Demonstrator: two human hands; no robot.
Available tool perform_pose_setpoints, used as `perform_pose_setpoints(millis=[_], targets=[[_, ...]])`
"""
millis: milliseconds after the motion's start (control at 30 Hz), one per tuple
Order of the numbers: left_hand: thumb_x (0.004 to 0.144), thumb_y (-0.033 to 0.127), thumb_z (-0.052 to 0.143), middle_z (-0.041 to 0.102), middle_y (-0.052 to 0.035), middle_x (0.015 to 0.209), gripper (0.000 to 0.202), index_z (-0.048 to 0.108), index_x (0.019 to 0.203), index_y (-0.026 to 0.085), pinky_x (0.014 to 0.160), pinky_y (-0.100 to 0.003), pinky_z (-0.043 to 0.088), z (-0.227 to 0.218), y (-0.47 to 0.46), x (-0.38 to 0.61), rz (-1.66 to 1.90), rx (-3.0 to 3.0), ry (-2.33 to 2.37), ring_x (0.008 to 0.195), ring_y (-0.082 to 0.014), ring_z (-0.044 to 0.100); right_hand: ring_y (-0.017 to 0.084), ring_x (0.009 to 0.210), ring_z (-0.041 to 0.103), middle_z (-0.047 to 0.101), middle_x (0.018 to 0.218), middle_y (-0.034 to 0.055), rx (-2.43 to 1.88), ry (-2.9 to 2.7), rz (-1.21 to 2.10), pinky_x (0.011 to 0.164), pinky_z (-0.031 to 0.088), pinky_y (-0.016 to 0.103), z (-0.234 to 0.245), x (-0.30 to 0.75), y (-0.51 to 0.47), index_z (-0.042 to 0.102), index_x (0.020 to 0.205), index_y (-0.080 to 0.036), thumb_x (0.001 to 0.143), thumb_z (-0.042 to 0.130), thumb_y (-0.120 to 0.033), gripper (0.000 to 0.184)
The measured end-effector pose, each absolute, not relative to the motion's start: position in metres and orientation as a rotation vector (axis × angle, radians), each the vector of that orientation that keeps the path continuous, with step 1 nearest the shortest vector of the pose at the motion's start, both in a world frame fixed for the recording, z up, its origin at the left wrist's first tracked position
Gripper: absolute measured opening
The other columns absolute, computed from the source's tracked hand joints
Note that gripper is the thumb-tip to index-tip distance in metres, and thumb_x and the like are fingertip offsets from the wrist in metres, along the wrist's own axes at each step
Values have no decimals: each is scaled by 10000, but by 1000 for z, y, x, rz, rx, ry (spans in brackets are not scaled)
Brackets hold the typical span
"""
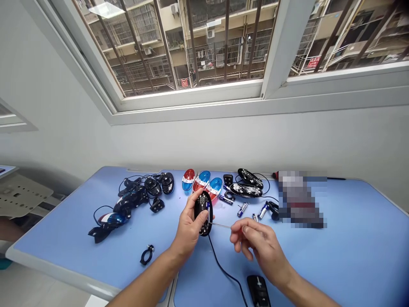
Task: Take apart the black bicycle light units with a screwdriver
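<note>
On my feed, a blue table [64, 251] sits below a barred window [191, 47], its far right blurred out by a pixelated patch [300, 200]. The left hand [188, 226] grips a black circuit-board housing [203, 213]; the right hand [258, 245] pinches a thin screwdriver [220, 225].

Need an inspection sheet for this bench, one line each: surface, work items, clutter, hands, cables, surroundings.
Surface: light-blue table, parts spread across it.
Work items: open black oval housing showing a circuit board; thin screwdriver pointed at it, contact unclear.
Clutter: red-and-blue lamp shells, black lamp shells, AA batteries, black clamp ring.
Hands: left hand grips the housing; right hand pinches the screwdriver.
Cables: black cable runs from the housing toward a black pod; looped black wire at left.
Surroundings: barred window; pixelated patch hides the far table area.
</note>
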State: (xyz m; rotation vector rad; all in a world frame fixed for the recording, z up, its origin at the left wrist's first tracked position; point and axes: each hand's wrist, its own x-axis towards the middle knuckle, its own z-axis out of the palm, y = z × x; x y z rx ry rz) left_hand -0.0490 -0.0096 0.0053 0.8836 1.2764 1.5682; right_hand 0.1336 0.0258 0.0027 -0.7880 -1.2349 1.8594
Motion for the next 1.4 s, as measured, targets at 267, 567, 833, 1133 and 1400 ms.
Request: perform_pose_setpoints(millis=[267, 567, 833, 1133, 1400], targets=[[834, 383, 679, 613, -90, 1223, 603, 498, 1394, 247, 847, -357, 560, 3, -10, -50, 1562, 1010, 1382, 999, -254, 654, 159, 620, 606, 666, 733, 75, -769, -1535, 1629, 452, 407, 235, 4, 133, 15, 688, 858, -164, 918, 516, -489, 373], [864, 377, 645, 589, -82, 1319, 558, 508, 1393, 262, 1002, -395, 483, -4, -10, -51, 1610, 1137, 1475, 1172, -281, 592, 146, 587, 594, 656, 681, 45, -792, -1719, 1414, 562, 492, 271, 17, 139, 11, 669, 821, -180, 932, 454, -389, 320], [845, 381, 666, 612, -93, 1225, 590, 499, 1393, 242, 884, -375, 548, -2, -10, -50, 1579, 1065, 1421, 1097, -283, 621, 144, 601, 585, 658, 719, 55, -783, -1663, 1505, 457, 384, 230, 10, 136, 16, 683, 852, -176, 918, 484, -397, 304], [770, 382, 761, 612, -44, 1131, 622, 536, 1336, 252, 778, -292, 551, 6, -8, -45, 1564, 908, 1234, 810, -161, 627, 103, 482, 515, 635, 616, 42, -809, -1092, 1960, 381, 244, 184, 8, 131, 31, 662, 737, -139, 739, 658, -431, 292], [696, 350, 842, 628, -39, 1109, 667, 579, 1301, 249, 720, -247, 558, 11, -6, -45, 1582, 693, 1121, 780, -133, 604, 79, 414, 465, 601, 538, 13, -843, -935, 1923, 358, 223, 174, 13, 133, 39, 643, 671, -146, 656, 701, -422, 282]])
